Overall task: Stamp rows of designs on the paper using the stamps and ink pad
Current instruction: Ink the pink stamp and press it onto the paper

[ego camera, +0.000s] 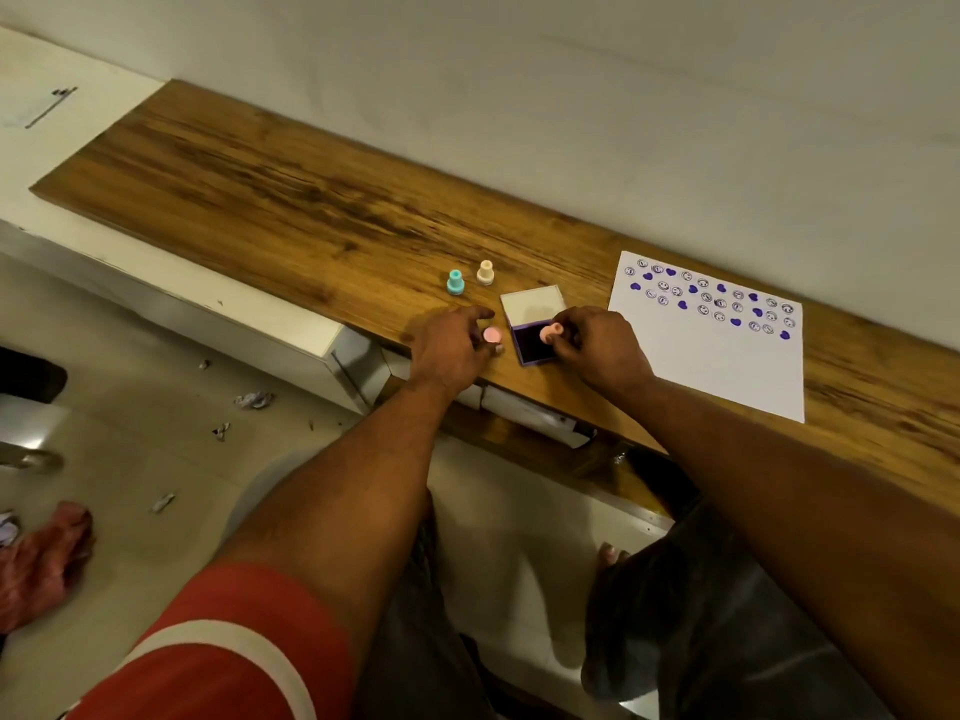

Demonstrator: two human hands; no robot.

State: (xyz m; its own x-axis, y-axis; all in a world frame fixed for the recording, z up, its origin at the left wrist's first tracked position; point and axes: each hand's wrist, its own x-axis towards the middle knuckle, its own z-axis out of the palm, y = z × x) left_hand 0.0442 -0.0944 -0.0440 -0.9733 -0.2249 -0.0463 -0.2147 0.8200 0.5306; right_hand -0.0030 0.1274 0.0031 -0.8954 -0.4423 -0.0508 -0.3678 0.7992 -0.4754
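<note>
Inking step: right hand (592,345) pinches a pink stamp (550,333) onto the ink pad (535,343); left hand (452,345) grips a pink cap (492,335). Beyond stand two spare stamps (470,278). Next, likely carry it right to the half-filled paper (717,356).

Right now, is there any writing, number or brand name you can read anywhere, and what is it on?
None can be read.
Paper: only purple stamped hearts and round faces, no words.
Ink pad and its open lid: no label visible.
Stamps on the table: no markings visible.
</note>
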